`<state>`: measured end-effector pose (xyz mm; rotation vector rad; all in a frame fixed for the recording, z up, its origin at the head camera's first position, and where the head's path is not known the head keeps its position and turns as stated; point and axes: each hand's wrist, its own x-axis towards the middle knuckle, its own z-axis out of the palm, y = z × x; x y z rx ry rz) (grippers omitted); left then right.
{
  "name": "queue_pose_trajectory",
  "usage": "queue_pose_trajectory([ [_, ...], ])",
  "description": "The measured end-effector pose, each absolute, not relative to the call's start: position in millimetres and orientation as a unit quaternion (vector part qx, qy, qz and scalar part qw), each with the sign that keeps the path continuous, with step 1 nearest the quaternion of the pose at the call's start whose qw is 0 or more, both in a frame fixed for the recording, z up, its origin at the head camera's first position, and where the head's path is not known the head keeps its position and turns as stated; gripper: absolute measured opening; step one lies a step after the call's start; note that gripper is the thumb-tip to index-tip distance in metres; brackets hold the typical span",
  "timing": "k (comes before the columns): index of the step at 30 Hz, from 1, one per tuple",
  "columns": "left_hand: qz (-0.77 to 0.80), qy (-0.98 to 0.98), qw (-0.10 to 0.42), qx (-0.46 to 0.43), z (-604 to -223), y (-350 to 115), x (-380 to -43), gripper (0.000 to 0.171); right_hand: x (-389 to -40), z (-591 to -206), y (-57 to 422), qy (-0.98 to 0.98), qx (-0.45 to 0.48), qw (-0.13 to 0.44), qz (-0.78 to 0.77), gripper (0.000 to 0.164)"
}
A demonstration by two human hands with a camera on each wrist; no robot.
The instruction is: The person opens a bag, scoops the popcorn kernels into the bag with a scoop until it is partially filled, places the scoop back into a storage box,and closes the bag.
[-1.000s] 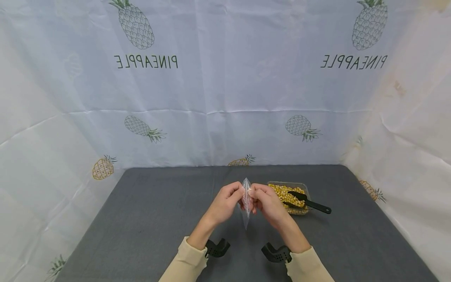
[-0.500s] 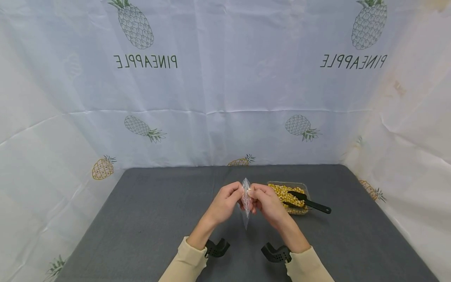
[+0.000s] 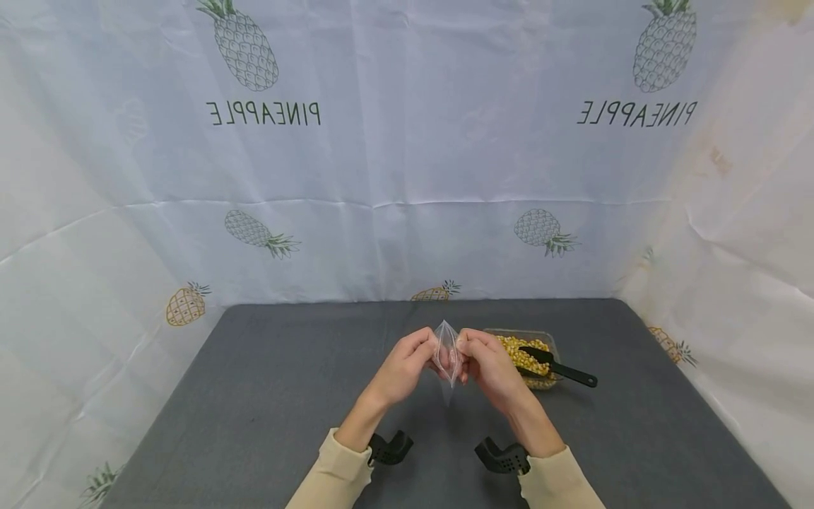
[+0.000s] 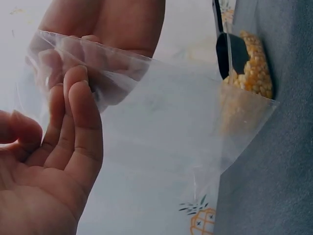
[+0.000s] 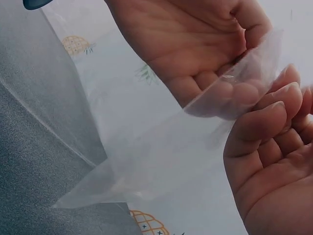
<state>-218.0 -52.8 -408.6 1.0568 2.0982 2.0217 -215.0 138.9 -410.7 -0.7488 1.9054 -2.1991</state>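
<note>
A clear plastic zip bag [image 3: 447, 375] hangs between my hands over the middle of the table, its mouth spread into a narrow diamond. My left hand [image 3: 402, 366] pinches one side of that mouth between thumb and curled fingers. On the opposite side, my right hand [image 3: 492, 367] pinches the other lip. In the left wrist view the see-through bag [image 4: 156, 122] slants down from the fingertips, and nothing shows inside it. The right wrist view has the bag's pointed lower corner [image 5: 73, 196] above the grey surface.
Just behind my right hand stands a clear plastic container [image 3: 555, 343] of yellow corn kernels [image 3: 537, 344]. A black scoop [image 3: 572, 372] lies in it, handle pointing right over the rim. A pineapple-print cloth [image 3: 407, 155] hangs behind the grey table [image 3: 286, 396].
My hands have drawn slightly apart, the right one shifting a little to the right. The bag's mouth has widened from a thin slit.
</note>
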Motion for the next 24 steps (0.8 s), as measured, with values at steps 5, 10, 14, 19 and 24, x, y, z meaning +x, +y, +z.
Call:
queue_pose_trajectory([
  [5,0.656,0.678,0.009,0.332,-408.9,-51.3,-217.3,0.035,-214.4,-410.5,139.3,0.63,-0.26,0.065,-0.728,0.036],
  [10,0.654,0.693,-0.013,0.303,-408.7,-53.2,-217.2,0.034,-214.0,-410.1,139.3,0.631,-0.258,0.061,-0.729,0.035],
  [14,0.655,0.7,-0.017,0.284,-408.0,-57.3,-217.8,0.033,-213.3,-409.0,139.7,0.637,-0.246,0.053,-0.729,0.034],
  [19,0.653,0.703,-0.017,0.282,-406.4,-62.8,-218.4,0.033,-213.0,-407.2,142.3,0.642,-0.248,0.041,-0.724,0.033],
  [24,0.648,0.705,-0.007,0.287,-403.7,-69.1,-218.8,0.033,-213.7,-406.4,146.1,0.642,-0.256,0.035,-0.722,0.033],
])
